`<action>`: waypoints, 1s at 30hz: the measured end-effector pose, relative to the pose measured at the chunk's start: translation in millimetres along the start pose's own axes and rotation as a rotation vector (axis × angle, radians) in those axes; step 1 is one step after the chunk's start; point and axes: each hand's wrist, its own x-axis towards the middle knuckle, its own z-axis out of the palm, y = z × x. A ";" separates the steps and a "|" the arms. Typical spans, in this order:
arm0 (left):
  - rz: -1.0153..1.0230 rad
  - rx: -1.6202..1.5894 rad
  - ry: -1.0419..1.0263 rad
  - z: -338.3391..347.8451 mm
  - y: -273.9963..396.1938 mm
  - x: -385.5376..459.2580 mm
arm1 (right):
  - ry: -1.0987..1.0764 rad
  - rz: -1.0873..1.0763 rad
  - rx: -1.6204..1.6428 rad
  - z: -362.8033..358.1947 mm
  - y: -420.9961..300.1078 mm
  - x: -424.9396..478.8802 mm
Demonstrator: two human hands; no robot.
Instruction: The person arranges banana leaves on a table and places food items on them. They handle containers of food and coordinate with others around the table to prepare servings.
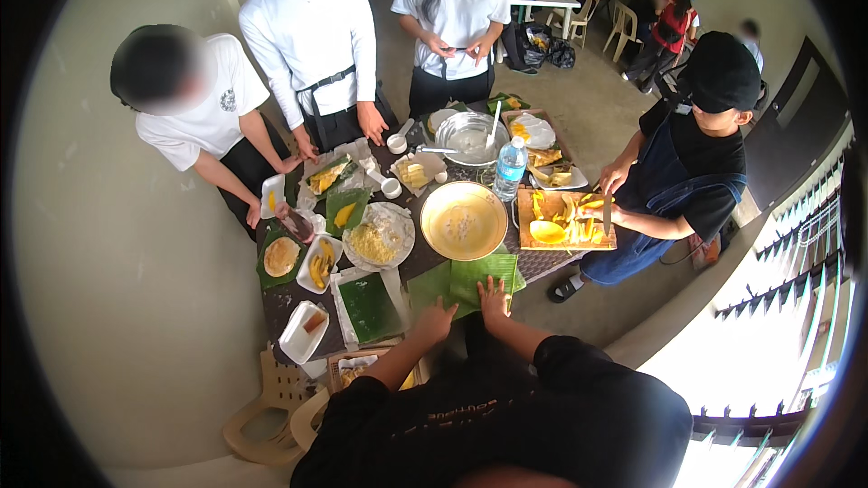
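Observation:
My right hand (496,299) lies with fingers spread on a folded piece of green banana leaf (483,275) at the table's near edge. My left hand (436,320) touches the left part of the same leaf with its fingers apart. Just beyond the leaf stands a wide cream bowl (464,220) with pale residue inside. Left of my hands, a dark green banana leaf piece (370,307) rests on white paper (400,291). Behind that is a plate (407,224) of crumbly yellow food and white powder.
At right, a person (698,142) holds a knife (607,213) over a cutting board (566,242) with yellow fruit pieces. A water bottle (510,169) and a metal bowl (468,149) stand behind. Foam trays (304,332) line the left side; plastic chairs (261,430) stand below. Several people surround the table.

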 end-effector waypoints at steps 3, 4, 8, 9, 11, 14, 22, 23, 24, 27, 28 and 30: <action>0.002 -0.010 0.008 3.0 0.3 2.7 | -0.017 0.002 -0.033 1.1 0.0 1.6; 0.004 -0.008 0.002 2.5 0.1 2.6 | -0.011 0.006 -0.018 3.4 -0.3 2.4; 0.006 -0.028 -0.028 -0.8 -1.3 1.1 | 0.048 0.014 0.000 13.1 -5.4 7.5; 0.005 -0.037 -0.029 -2.4 -1.8 3.1 | 0.064 0.031 0.016 16.6 -6.0 10.3; 0.010 0.011 -0.025 -3.4 1.3 2.8 | 0.096 0.063 0.047 24.1 -9.6 12.8; 0.011 0.039 0.003 1.8 -2.9 4.3 | 0.059 0.011 0.041 17.6 -7.5 13.5; -0.025 -0.040 -0.017 -2.6 0.9 1.2 | 0.227 0.075 0.107 50.8 -24.6 28.9; -0.027 -0.025 0.015 -1.5 1.4 -1.5 | 0.180 0.047 0.121 44.5 -23.7 26.1; -0.024 -0.009 0.053 -1.6 2.9 -1.1 | 0.176 0.052 0.110 45.7 -22.9 26.5; -0.018 -0.038 -0.007 -3.6 3.0 0.2 | 0.189 0.069 0.078 49.2 -22.7 28.4; -0.017 -0.044 0.004 -4.9 2.9 0.5 | 0.208 0.075 0.069 50.9 -23.3 28.8; -0.011 -0.055 0.018 -7.6 2.9 -0.7 | 0.253 0.096 0.060 56.9 -26.1 31.4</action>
